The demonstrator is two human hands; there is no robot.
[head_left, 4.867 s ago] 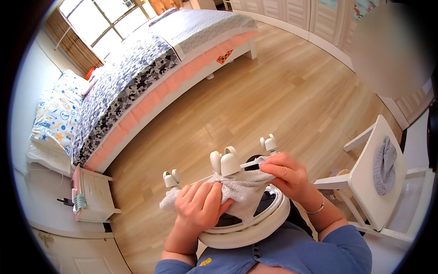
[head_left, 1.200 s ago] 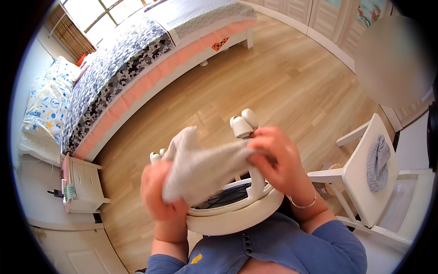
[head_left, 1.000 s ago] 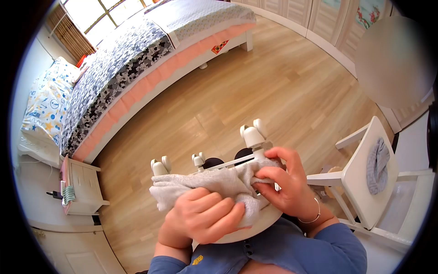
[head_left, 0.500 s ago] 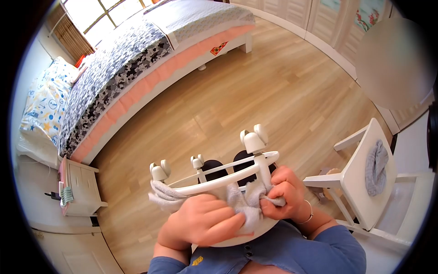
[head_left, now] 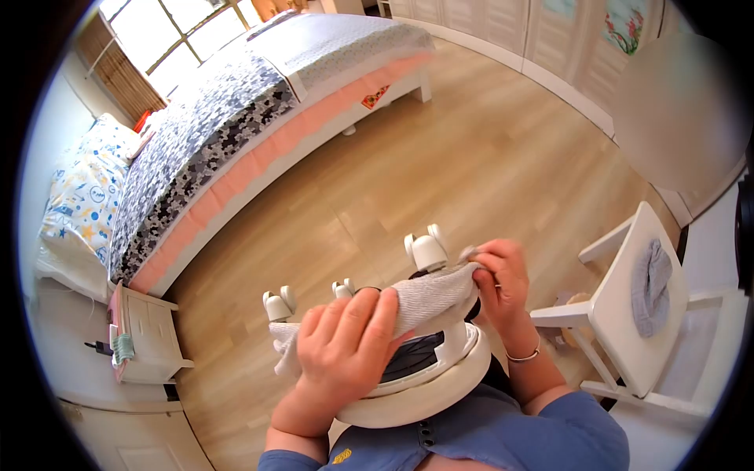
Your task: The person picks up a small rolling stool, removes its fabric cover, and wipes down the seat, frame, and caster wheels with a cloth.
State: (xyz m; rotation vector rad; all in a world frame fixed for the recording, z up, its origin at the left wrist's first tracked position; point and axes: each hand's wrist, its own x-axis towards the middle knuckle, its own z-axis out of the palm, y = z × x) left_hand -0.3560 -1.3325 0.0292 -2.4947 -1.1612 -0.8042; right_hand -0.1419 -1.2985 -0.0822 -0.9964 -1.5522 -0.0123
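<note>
A white stool (head_left: 424, 410) on casters is upside down against my body, wheels pointing up. A light grey cloth (head_left: 434, 298) lies stretched across its white ring frame. My left hand (head_left: 343, 343) wraps over the cloth at the left part of the ring, its fingers closed on it. At the far right end of the cloth, near the front caster (head_left: 428, 253), my right hand (head_left: 504, 279) pinches the fabric. Beneath the cloth, a dark part shows inside the stool's frame.
To the right stands a white chair (head_left: 613, 306) with a second grey cloth (head_left: 652, 289) on its seat. A bed (head_left: 228, 102) runs along the left, beside a small white cabinet (head_left: 149, 326). Wood floor (head_left: 503, 157) lies ahead; white wardrobe doors (head_left: 491, 31) are at the back.
The cloth, bunched low between my hands before, is now drawn out over the ring. Both hands have moved up, the right one toward the front caster. The stool has tilted slightly.
</note>
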